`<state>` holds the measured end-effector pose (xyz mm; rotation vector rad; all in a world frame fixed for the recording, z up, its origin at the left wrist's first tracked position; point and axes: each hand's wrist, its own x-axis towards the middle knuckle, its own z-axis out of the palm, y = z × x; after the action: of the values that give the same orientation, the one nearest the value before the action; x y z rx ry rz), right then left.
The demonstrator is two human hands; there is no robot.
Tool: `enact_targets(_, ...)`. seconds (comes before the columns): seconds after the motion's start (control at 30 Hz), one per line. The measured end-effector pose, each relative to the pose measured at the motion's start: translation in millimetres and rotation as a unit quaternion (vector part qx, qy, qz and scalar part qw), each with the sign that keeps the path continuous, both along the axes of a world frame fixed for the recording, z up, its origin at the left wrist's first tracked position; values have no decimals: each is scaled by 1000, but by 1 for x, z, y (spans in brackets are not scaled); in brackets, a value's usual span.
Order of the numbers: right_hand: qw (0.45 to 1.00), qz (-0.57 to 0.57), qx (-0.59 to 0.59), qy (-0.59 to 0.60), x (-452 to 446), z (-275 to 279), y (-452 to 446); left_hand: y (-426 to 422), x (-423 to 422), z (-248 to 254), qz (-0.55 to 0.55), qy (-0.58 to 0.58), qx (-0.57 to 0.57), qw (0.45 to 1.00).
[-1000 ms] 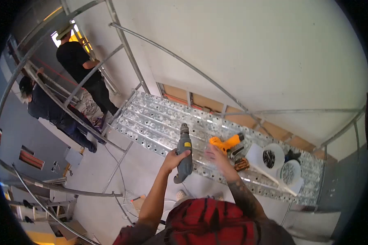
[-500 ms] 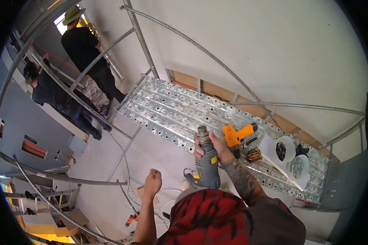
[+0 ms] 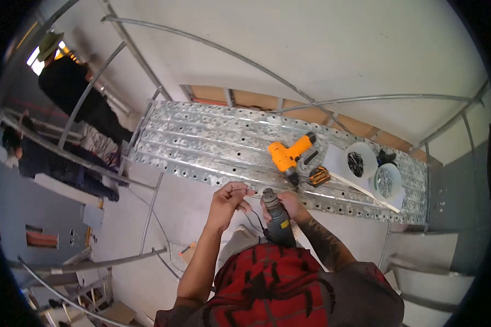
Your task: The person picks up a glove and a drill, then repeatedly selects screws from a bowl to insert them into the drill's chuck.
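My right hand (image 3: pixel 290 206) is wrapped around the upper body of a grey corded power drill (image 3: pixel 280 224), held against my front with its chuck pointing away from me. Just left of the chuck, my left hand (image 3: pixel 227 206) is closed in a pinch, thumb against forefinger. A small, thin dark-tipped piece seems to stick out of the pinch towards the chuck; it is too small to name. Beyond the hands, an orange cordless drill (image 3: pixel 285 156) lies on the perforated metal platform (image 3: pixel 202 139), with a black-and-orange battery pack (image 3: pixel 319 176) beside it.
Two white tubs, one with dark screws (image 3: pixel 356 163) and one with silvery fasteners (image 3: pixel 384 184), stand on the platform's right part on a white board (image 3: pixel 338 163). Scaffold rails (image 3: pixel 213 43) ring the platform. Two people (image 3: pixel 73 87) work at the left. Cables cross the floor below.
My left hand has risen and moved right, close to the chuck. My right hand still grips the power drill, now slightly lower. The view has shifted, moving the platform left.
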<state>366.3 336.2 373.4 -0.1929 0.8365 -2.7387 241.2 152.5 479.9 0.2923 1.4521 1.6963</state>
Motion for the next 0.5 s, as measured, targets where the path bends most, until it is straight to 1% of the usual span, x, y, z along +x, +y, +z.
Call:
enact_targets(0.03,999,-36,15,-31,8,-5,-3,4,-3,-5,-3,-41,36,999)
enact_targets(0.07,995,-72,29,-64,15,-9,-6,9,-1,-6,-21,-44,37,998)
enact_targets(0.1,994,-72,81,-35,15,-16,-6,12,2,-7,-3,-87,109,990)
enact_targets(0.13,992,-87,81,-38,20,-21,-6,13,5,-8,17,-131,177,975)
enact_targets(0.17,971,-121,199,-44,22,-19,-8,12,4,-16,-4,-68,157,985)
enact_targets(0.2,936,-154,313,-54,21,-7,-14,11,1,-19,-20,-71,153,986)
enact_targets(0.23,930,-208,284,-107,25,5,-24,12,-4,-22,-42,-42,95,994)
enact_targets(0.27,927,-223,280,-114,29,-1,-30,12,-6,-25,-65,-12,37,997)
enact_targets(0.3,953,-225,162,-123,34,-9,-34,11,-9,-31,-82,-14,35,996)
enact_targets(0.33,965,-226,43,-125,37,-18,-38,12,-13,-38,-109,39,12,993)
enact_targets(0.37,952,-267,13,-150,41,-3,-50,12,-15,-43,-135,92,-9,987)
enact_targets(0.4,948,-278,10,-153,43,-11,-56,13,-14,-47,-147,90,-10,985)
enact_targets(0.43,945,-284,110,-119,46,-22,-58,17,-12,-51,-138,120,16,983)
enact_targets(0.47,932,-284,209,-86,48,-20,-61,20,-10,-53,-128,149,43,980)
enact_targets(0.5,911,-283,291,-77,48,-18,-63,21,-9,-56,-132,121,61,982)
